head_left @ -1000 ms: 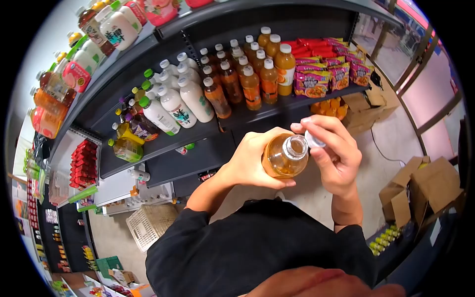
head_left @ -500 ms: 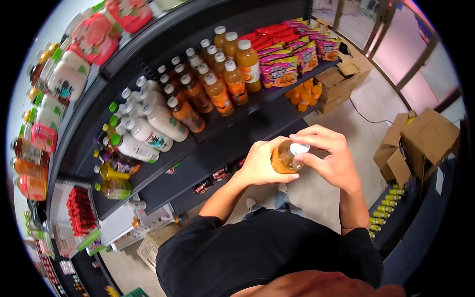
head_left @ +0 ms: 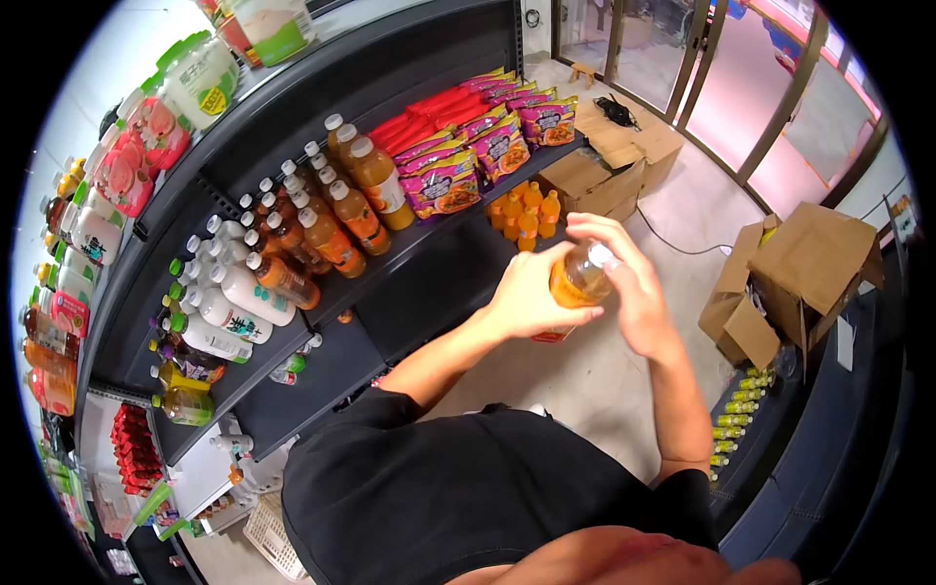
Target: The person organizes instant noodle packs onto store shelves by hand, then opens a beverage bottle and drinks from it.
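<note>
My left hand (head_left: 526, 295) is closed around the body of a bottle of amber drink (head_left: 577, 281) with an orange label, held tilted in front of my chest. The white bottle cap (head_left: 599, 255) points up and to the right. My right hand (head_left: 636, 285) is bent around the cap from the right side, its fingers closed on it; the thumb is partly hidden. On the shelf to the left stand similar orange-brown bottles (head_left: 331, 239) with white caps, beside white bottles (head_left: 252, 292).
Purple snack bags (head_left: 439, 185) and red packets (head_left: 429, 117) fill the shelf's far end. Small orange bottles (head_left: 527, 226) stand below. Cardboard boxes (head_left: 814, 258) sit on the floor at right, near a low dark shelf with yellow-green bottles (head_left: 736, 419). Glass doors (head_left: 741, 107) are behind.
My view has turned, so the shelf goods appear further left. The bottle stays in both hands. My right hand has turned around the cap and now shows more from its side.
</note>
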`<state>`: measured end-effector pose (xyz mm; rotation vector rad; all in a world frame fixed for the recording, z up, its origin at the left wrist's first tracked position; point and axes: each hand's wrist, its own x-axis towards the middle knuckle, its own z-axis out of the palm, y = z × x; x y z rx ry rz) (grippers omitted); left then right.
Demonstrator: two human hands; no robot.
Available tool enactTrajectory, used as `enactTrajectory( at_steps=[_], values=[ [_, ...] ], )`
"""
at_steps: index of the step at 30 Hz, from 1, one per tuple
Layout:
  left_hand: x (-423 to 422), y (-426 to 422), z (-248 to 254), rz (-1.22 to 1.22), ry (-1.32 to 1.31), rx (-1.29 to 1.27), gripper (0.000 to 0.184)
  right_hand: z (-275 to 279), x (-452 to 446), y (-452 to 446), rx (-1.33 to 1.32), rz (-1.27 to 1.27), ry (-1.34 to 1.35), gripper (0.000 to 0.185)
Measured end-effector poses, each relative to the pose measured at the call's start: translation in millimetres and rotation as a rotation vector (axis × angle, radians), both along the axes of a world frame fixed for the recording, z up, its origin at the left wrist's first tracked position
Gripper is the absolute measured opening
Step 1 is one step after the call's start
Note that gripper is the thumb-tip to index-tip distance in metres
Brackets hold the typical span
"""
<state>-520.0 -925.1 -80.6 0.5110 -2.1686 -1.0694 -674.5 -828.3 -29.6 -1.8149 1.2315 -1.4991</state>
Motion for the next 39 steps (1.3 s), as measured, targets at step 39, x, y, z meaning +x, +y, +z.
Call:
enactTrajectory(
  at_steps=[39],
  values=[
    [-139, -301, 334, -0.154, 0.032, -0.204, 0.064, 338, -190, -388, -0.65, 0.076, 0.331, 0.059]
  ],
)
